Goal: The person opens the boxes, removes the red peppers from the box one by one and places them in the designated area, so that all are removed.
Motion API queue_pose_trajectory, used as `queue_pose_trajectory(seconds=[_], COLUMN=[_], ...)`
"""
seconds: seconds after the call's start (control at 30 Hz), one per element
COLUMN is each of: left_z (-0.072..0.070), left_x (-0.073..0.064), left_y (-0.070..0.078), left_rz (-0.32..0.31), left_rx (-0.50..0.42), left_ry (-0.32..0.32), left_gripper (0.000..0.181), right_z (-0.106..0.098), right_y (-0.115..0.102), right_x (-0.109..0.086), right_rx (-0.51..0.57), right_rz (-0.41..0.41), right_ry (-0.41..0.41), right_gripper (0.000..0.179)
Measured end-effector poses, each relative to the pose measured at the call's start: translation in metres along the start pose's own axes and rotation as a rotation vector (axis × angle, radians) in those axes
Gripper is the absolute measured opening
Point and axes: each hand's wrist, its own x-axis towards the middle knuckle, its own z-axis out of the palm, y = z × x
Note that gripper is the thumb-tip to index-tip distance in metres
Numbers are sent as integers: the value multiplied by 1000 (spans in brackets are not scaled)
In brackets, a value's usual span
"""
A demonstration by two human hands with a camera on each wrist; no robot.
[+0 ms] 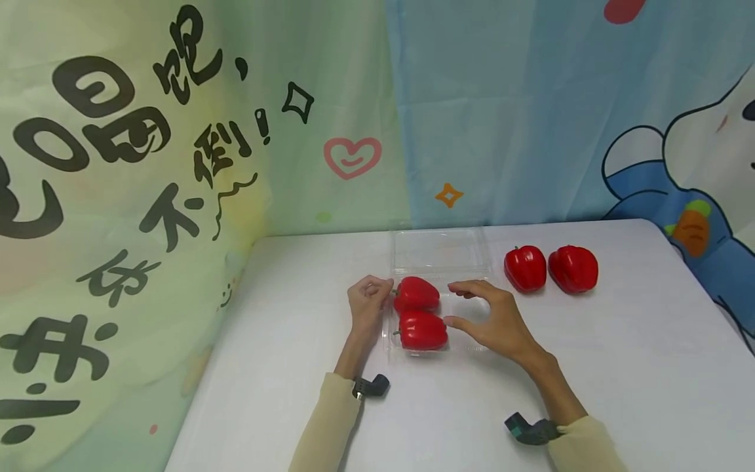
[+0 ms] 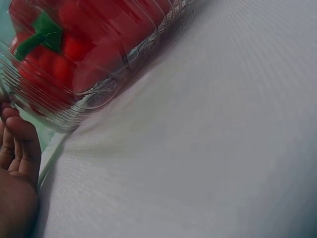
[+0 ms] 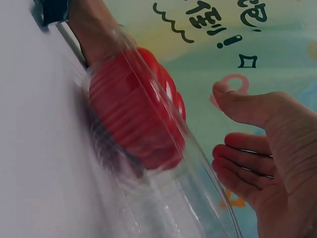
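Note:
A clear plastic clamshell box (image 1: 436,252) lies on the table with its lid folded back. Two red bell peppers fill its left half, a rear one (image 1: 416,294) and a front one (image 1: 423,330), stems pointing left. My left hand (image 1: 367,303) pinches the box's left rim; in the left wrist view its fingertips (image 2: 10,111) meet the ribbed corner, near a pepper's green stem (image 2: 47,34). My right hand (image 1: 492,318) hovers over the right half, thumb and fingers spread apart and holding nothing. In the right wrist view it is beside the box wall (image 3: 173,208).
Two more red bell peppers, one (image 1: 525,269) beside the other (image 1: 573,269), sit on the white table (image 1: 637,367) to the right of the box. A printed curtain (image 1: 330,78) hangs behind the table and along its left side.

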Motion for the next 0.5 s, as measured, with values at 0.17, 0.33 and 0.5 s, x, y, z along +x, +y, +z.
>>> queue_pose_trajectory(seconds=[0.17, 0.33, 0.5], left_z=[-1, -1, -1], left_x=[0, 1, 1], left_y=[-1, -1, -1], left_rz=[0, 6, 6], left_rx=[8, 4, -6], left_ry=[5, -5, -7], left_gripper=[27, 27, 26], right_z=[11, 20, 25], right_y=[-11, -17, -21], right_x=[1, -2, -3], right_rx=[34, 31, 2], right_rz=[13, 22, 6], right_ry=[-108, -176, -211], right_gripper=[65, 68, 72])
